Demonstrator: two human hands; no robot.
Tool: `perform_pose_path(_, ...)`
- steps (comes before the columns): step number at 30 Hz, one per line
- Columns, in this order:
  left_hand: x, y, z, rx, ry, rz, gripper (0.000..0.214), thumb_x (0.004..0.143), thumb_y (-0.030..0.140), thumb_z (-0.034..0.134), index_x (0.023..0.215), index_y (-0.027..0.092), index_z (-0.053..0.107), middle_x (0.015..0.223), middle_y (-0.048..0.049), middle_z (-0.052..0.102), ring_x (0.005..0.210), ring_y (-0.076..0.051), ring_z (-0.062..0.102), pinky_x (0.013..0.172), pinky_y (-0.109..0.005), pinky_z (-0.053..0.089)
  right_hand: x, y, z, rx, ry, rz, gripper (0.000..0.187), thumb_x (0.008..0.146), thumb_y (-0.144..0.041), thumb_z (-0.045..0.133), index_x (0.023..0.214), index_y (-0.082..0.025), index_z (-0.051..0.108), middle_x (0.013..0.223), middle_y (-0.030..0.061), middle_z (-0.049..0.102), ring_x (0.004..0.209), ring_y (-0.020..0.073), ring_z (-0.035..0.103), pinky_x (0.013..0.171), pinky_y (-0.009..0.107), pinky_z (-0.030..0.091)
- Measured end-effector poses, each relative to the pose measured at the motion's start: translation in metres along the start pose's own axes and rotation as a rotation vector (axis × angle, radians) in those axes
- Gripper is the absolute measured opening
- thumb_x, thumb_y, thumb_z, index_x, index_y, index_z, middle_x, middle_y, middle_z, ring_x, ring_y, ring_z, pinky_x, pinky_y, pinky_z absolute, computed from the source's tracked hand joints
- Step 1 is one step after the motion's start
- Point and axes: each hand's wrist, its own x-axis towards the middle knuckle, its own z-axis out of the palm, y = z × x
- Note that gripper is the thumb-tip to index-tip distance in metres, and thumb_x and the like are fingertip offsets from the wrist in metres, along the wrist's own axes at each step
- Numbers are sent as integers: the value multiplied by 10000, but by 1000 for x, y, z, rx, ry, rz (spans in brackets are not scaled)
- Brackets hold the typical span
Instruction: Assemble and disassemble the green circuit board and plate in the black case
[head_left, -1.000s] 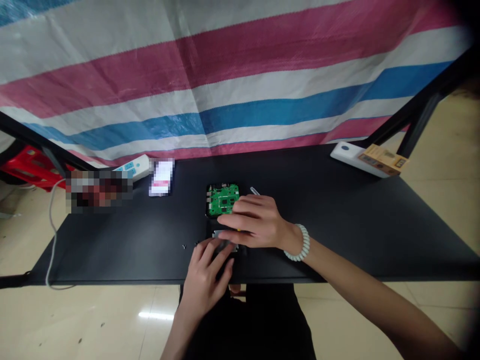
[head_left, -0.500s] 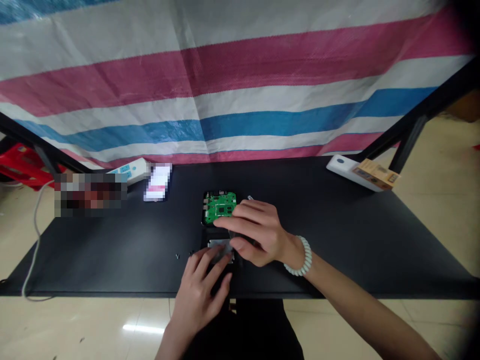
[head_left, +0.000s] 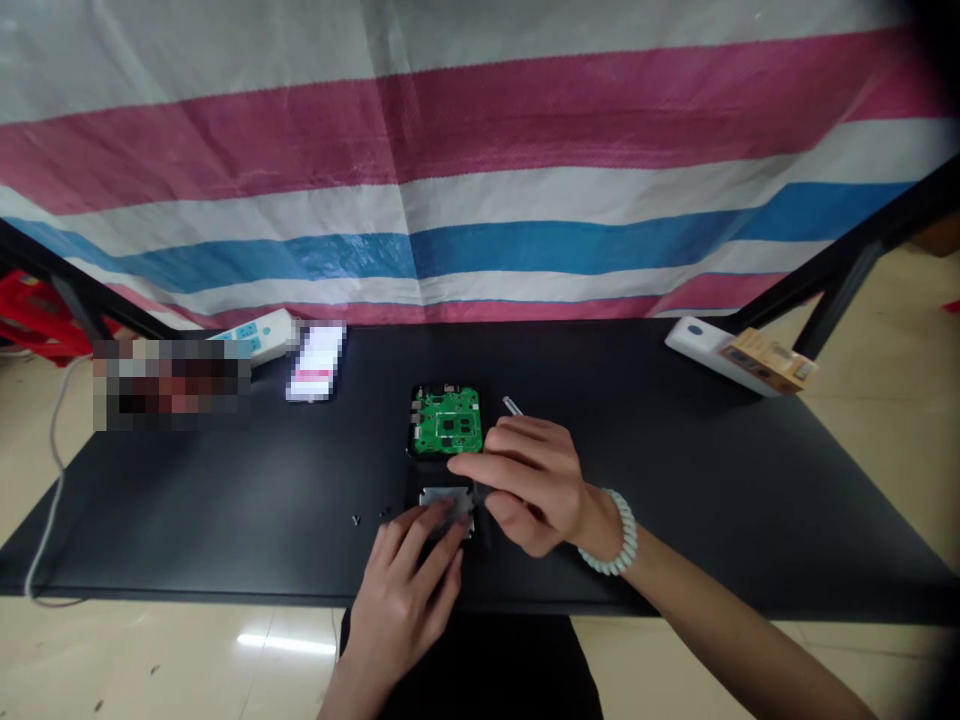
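Note:
A green circuit board sits in a black square case at the middle of the table. Nearer to me lies a dark piece with a silver metal plate, partly covered by my fingers. My left hand holds this piece down, its bent fingers across the plate. My right hand is closed in a pinch just right of the plate; what it holds is mostly hidden. Beyond its knuckles shows a slim silver rod; whether it is held or lying there I cannot tell. Small screws lie left of the plate.
A phone and a white power strip are at the back left, beside a blurred patch. Another white strip with a small box stands at the back right. A striped sheet hangs behind the black table.
My right hand has drawn slightly right and toward me, uncovering more of the board and the silver rod. My left hand stays on the plate. The view has shifted slightly.

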Motion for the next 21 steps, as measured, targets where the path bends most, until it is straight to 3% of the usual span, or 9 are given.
perform_pose_path(3,-1,1,2,11,18,5,372,1037,88,587,1389,164,680,1373,-129,682,1222,-277,600,1016,-422,520,4,-5,-3,108,-82,18,370,997,-164,426,1266,-123,677,1045,106,790,890,197,743,772,366,627)
perform_pose_path(5,-1,2,0,16,31,5,354,1043,94,575,1370,159,691,1355,-131,695,1224,-275,610,1007,-417,527,5,-7,-2,138,-80,36,379,956,-114,471,1277,-125,671,1101,107,794,957,183,754,831,342,639)
perform_pose_path(8,0,3,-11,-16,37,103,303,1043,96,552,1288,124,728,1294,-134,729,1214,-262,634,999,-393,547,4,-6,3,34,8,16,238,927,-124,601,1134,-170,709,818,14,739,678,135,672,659,281,593)
perform_pose_path(11,11,3,-26,29,-25,455,255,1032,161,584,1197,100,769,1219,-110,769,1167,-248,669,998,-371,567,2,-2,3,-97,53,-37,36,955,-219,702,990,-212,706,662,-45,646,548,121,573,558,275,520)
perform_pose_path(14,31,3,-31,61,-102,903,225,1017,279,628,1071,171,819,1205,-66,774,1121,-221,691,982,-318,582,1,3,-2,-31,-5,-2,244,1061,-340,541,1084,-180,723,781,23,741,709,172,703,663,326,587)
perform_pose_path(16,45,1,-23,35,-129,1094,240,1001,266,599,974,207,831,1166,-80,779,1065,-224,707,954,-322,596,1,4,-4,66,-62,36,383,1074,-302,402,1224,-134,713,969,96,796,898,213,761,763,375,625)
perform_pose_path(18,55,-1,-9,23,-122,1222,262,993,246,584,919,234,835,1108,-91,785,1009,-223,717,886,-323,618,0,4,-3,116,-70,69,419,1042,-225,390,1323,-126,685,1085,120,800,980,218,765,798,385,636)
perform_pose_path(21,60,-5,13,-139,-24,1380,357,1047,329,573,793,281,820,900,-75,777,830,-200,721,775,-308,635,-3,5,6,75,41,91,375,1002,-187,550,1355,-185,678,925,36,793,750,159,726,677,315,612)
